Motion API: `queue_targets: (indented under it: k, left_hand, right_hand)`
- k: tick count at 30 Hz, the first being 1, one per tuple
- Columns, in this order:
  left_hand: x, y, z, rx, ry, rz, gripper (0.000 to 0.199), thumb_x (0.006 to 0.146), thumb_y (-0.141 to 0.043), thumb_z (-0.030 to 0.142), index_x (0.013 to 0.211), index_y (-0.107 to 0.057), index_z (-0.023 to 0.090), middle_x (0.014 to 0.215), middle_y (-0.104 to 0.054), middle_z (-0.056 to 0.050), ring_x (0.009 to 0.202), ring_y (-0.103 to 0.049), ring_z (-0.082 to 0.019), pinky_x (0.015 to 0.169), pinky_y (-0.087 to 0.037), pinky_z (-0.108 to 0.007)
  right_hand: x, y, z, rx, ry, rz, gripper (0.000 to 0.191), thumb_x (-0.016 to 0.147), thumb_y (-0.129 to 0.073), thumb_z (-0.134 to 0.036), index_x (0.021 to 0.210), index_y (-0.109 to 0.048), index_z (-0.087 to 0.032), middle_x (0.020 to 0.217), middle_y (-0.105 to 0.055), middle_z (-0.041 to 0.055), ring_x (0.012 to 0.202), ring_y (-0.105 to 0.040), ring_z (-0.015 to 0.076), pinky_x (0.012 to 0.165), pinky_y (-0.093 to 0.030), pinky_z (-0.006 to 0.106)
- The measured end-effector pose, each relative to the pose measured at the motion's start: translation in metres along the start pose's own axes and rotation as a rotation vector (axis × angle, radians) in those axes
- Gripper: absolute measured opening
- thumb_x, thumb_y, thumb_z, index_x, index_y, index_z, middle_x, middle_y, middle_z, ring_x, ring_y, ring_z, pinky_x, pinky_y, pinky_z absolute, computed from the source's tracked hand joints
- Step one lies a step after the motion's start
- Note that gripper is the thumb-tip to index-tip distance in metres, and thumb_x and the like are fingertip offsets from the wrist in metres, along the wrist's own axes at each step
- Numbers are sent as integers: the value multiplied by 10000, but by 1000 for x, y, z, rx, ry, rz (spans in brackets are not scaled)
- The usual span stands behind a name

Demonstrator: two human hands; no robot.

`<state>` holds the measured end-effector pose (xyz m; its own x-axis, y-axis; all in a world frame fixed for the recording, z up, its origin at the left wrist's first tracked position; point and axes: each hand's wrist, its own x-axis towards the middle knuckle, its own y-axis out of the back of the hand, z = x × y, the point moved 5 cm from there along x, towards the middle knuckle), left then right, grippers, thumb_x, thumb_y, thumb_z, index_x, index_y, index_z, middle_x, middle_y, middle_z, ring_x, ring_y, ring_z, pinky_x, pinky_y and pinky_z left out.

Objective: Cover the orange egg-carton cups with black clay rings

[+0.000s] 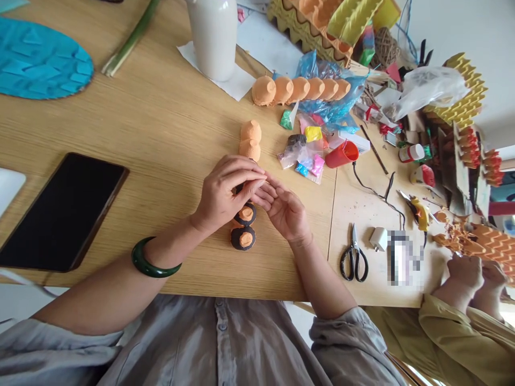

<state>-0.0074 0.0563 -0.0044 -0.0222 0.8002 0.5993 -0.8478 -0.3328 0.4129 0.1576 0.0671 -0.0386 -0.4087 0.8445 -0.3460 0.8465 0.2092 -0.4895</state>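
Note:
My left hand (230,188) is closed in a pinch, thumb and fingertips meeting over the fingers of my right hand. Anything between them is too small or hidden to make out. Palm up, my right hand (287,210) has its fingers stretched out beneath. Under both hands runs an orange egg-carton strip (250,140) on the table. Its near cups carry black rings with orange lumps (245,239) in the middle; its central part is hidden. A second orange strip of cups (300,89) lies farther back.
Bags of coloured clay (306,150), a red cup (341,154) and black scissors (354,257) lie to the right. A black tablet (64,209) is at left, a white vase (214,40) behind. A co-worker's hands (469,273) are at far right, near orange carton pieces (483,241).

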Motion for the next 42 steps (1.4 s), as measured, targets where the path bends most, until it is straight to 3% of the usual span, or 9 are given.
queue_targets:
  k: [4, 10, 13, 17, 21, 26, 30, 38, 42]
  left_hand:
    - [-1, 0, 4, -17, -19, 25, 222, 1131, -661, 346, 1042, -846, 263, 1107, -860, -45, 1110, -789, -227, 1054, -637, -403]
    - [-4, -5, 12, -93, -130, -4, 243, 1146, -617, 234, 1217, -848, 218, 1196, -871, -56, 1136, -792, -196, 1082, -628, -347]
    - [-4, -5, 12, -99, -104, -38, 308, 1155, -575, 222, 1344, -817, 197, 1243, -861, -77, 1153, -788, -198, 1080, -625, -345]
    - [-3, -2, 14, -69, -130, 6, 288, 1120, -604, 184, 1279, -842, 214, 1232, -865, -72, 1187, -785, -227, 1121, -611, -389]
    - [-4, -5, 15, -47, -167, -9, 245, 1073, -694, 188, 1255, -851, 239, 1224, -870, -57, 1221, -775, -255, 1136, -613, -434]
    - [-6, -9, 17, -62, -176, -34, 167, 1063, -744, 175, 1189, -842, 227, 1128, -883, -38, 1164, -790, -231, 1082, -642, -398]
    - [-6, -6, 21, -55, -172, 5, 90, 1045, -781, 156, 1090, -824, 221, 1044, -884, -20, 1102, -804, -207, 1035, -652, -363]
    - [-6, -7, 20, -80, -134, -31, 160, 1047, -782, 194, 1186, -845, 241, 1134, -890, -36, 1153, -800, -234, 1082, -642, -419]
    - [-6, -5, 18, -58, -108, -32, 63, 1047, -797, 209, 1061, -848, 242, 1027, -890, -18, 1101, -811, -223, 1025, -655, -397]
  right_hand:
    - [1, -5, 4, -51, -56, -29, 327, 966, -758, -551, 1066, -767, -240, 1098, -875, 76, 1093, -840, 257, 1034, -726, 481]
    - [1, -1, 4, -12, 68, -48, 382, 824, -967, -567, 928, -819, -231, 848, -831, 11, 789, -790, 181, 845, -753, 396]
    - [1, 6, 3, 32, 94, -33, 391, 790, -1004, -560, 945, -844, -238, 833, -813, -11, 723, -736, 146, 792, -755, 366]
    - [2, 8, 3, 99, 85, -55, 355, 775, -1042, -488, 941, -851, -239, 806, -786, -37, 669, -685, 98, 677, -710, 248]
    - [1, 6, 7, 88, 46, -81, 387, 791, -1025, -535, 878, -824, -216, 753, -745, -36, 621, -645, 93, 591, -667, 224]
    - [-1, 5, 7, 52, 54, -100, 409, 843, -975, -572, 805, -802, -203, 713, -713, -29, 582, -609, 97, 540, -645, 231]
    - [-1, 5, 8, 46, 30, -87, 490, 780, -1006, -619, 747, -770, -192, 673, -679, -29, 556, -591, 99, 503, -642, 235]
    - [-3, 6, 6, 5, 53, -43, 450, 793, -996, -624, 806, -821, -209, 668, -691, -34, 542, -579, 95, 512, -643, 234]
    - [-3, 6, 6, -15, 64, -38, 480, 796, -990, -639, 740, -783, -209, 688, -689, -37, 542, -595, 97, 535, -668, 263]
